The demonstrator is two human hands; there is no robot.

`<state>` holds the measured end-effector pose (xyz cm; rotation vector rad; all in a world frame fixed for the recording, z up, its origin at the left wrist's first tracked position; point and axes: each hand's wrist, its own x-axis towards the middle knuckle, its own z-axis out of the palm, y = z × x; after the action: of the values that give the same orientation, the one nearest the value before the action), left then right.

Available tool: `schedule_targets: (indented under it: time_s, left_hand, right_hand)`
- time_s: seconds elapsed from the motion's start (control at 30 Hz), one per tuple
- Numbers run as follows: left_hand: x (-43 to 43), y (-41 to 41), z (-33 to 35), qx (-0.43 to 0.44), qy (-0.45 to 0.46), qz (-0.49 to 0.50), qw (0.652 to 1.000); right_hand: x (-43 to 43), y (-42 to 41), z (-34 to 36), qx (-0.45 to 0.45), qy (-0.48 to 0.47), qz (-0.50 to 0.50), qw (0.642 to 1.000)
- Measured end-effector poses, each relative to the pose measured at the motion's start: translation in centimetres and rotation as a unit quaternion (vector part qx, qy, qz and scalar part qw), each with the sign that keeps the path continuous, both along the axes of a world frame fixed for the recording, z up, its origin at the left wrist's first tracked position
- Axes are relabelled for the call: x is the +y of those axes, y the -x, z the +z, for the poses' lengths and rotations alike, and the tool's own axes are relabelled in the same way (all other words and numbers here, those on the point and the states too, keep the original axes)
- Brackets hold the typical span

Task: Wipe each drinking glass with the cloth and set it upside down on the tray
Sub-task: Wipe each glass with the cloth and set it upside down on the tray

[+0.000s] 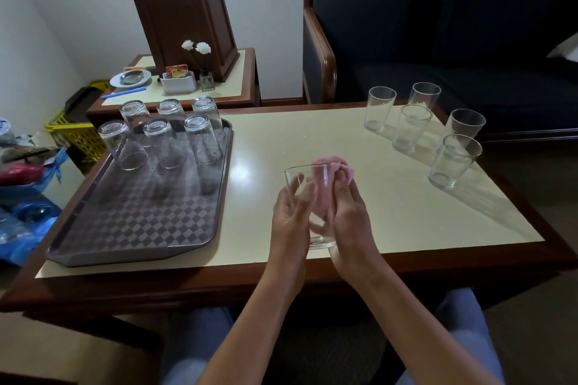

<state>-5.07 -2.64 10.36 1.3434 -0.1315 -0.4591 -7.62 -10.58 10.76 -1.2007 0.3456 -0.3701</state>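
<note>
Above the table's near middle, my left hand (292, 212) holds a clear drinking glass (308, 184) upright, fingers wrapped round its side. My right hand (350, 216) grips a pink cloth (333, 166) that is pushed into the glass and bulges over its rim. A brown checkered tray (137, 222) lies at the table's left, with several glasses (203, 141) standing upside down on its far half. At the table's far right, several more glasses (411, 128) stand upright.
A dark sofa (453, 34) stands behind the table. A side table (225, 84) at the back left carries a wooden lamp base, a small vase of white flowers and a dish. A yellow basket (75, 131) and blue bags (28, 228) sit to the left.
</note>
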Motion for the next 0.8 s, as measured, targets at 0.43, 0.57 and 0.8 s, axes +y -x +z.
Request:
schedule_targets:
  time_s: [0.43,0.57,0.8]
  left_hand:
    - [0.0,-0.3,1.2,0.134,-0.056,0.06,0.988]
    - [0.2,-2.0,0.8,0.274,0.076,0.062,0.957]
    - [0.4,-3.1,0.5,0.412,0.26,0.024,0.873]
  right_hand:
    - [2.1,1.6,-2.7,-0.021,0.062,-0.027,0.998]
    - [2.2,1.7,-2.9,-0.021,0.023,-0.026,0.999]
    - [2.2,2.6,-4.4,-0.099,0.185,-0.034,0.977]
